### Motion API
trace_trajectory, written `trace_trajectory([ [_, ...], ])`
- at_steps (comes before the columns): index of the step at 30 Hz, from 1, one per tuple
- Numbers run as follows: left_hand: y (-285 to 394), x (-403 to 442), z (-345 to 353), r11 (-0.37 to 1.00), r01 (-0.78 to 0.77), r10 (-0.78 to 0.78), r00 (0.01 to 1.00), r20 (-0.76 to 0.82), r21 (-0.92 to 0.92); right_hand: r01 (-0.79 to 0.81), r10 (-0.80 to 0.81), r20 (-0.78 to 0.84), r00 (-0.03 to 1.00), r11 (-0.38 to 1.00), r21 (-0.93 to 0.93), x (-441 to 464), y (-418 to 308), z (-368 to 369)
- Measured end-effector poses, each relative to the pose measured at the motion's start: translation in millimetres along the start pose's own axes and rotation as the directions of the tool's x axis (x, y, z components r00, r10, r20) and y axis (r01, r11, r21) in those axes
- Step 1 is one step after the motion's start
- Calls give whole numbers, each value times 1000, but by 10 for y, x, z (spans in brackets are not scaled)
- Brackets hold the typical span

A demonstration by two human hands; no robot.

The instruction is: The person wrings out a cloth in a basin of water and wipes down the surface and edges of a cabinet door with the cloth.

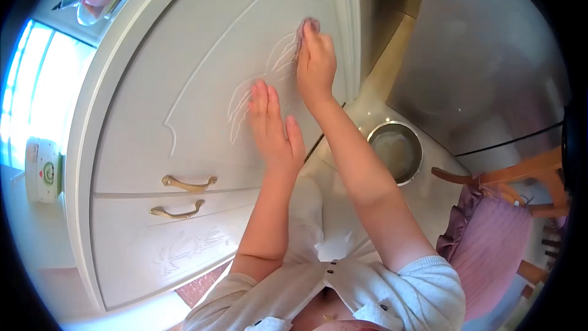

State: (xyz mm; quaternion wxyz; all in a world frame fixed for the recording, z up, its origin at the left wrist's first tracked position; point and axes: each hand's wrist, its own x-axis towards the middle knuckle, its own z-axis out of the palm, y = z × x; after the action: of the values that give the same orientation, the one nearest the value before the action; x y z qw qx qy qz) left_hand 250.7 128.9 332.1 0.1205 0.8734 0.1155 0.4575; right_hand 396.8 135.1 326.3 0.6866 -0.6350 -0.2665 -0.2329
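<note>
My right hand (316,64) presses a bunched pinkish cloth (310,22) against the white cabinet door (214,37), near the door's edge and beside the carved leaf pattern. My left hand (271,125) lies against the same door, lower and to the left, fingers stretched out over the carving and holding nothing. Part of the cloth is hidden behind the fingers of my right hand. Below the hands are a brass handle (189,184) on the door and another brass handle (177,211) on the lower panel.
A round metal basin (396,152) with liquid in it stands on the floor. To the right are a large grey metallic surface (484,55) and a wooden chair (520,178) with a pink cover (496,239). A white container (43,170) is at the far left.
</note>
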Motion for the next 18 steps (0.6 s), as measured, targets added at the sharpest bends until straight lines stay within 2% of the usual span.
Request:
trace_trajectory([
  [2,17,-21,-48,999,-1,1,1000,-14,-35,118,-119,-31,992,992,-34,126,-184,59],
  [3,30,-35,-77,999,-8,8,1000,-18,-44,174,-173,52,984,985,-8,92,-309,53],
  [4,41,-56,-98,998,-15,14,1000,-22,-53,172,-172,63,983,985,-2,-17,-352,44],
  [6,36,-97,-112,998,-1,-4,998,-69,-69,382,-407,232,884,913,144,-242,-408,4],
  [7,30,-107,-118,996,-1,-10,993,-114,-91,383,-409,238,881,912,149,-312,-410,-46],
  [8,40,-106,-140,996,6,-16,993,-119,-88,94,-192,408,893,964,248,-355,-410,-124],
  [9,65,-95,-169,999,13,-19,993,-117,-52,-212,7,583,812,935,284,-376,-405,-172],
  [10,85,-94,-194,1000,23,-25,993,-116,-17,-212,1,593,805,935,286,-365,-379,-152],
  [11,100,-102,-213,999,33,-34,992,-121,-11,-165,29,472,881,954,249,-327,-338,-101],
  [12,107,-104,-230,999,36,-34,992,-123,13,29,-88,272,958,976,214,-223,-364,-42],
  [13,110,-107,-253,999,36,-31,992,-126,38,194,-200,56,978,975,104,-115,-397,16],
  [16,66,-146,-290,996,72,-64,988,-142,50,192,-195,34,980,978,85,32,-677,105],
  [17,50,-154,-293,996,71,-63,987,-146,52,121,-141,123,982,980,161,-56,-705,151],
  [18,38,-167,-294,997,72,-67,984,-163,24,123,-144,125,982,979,163,-121,-695,134],
])
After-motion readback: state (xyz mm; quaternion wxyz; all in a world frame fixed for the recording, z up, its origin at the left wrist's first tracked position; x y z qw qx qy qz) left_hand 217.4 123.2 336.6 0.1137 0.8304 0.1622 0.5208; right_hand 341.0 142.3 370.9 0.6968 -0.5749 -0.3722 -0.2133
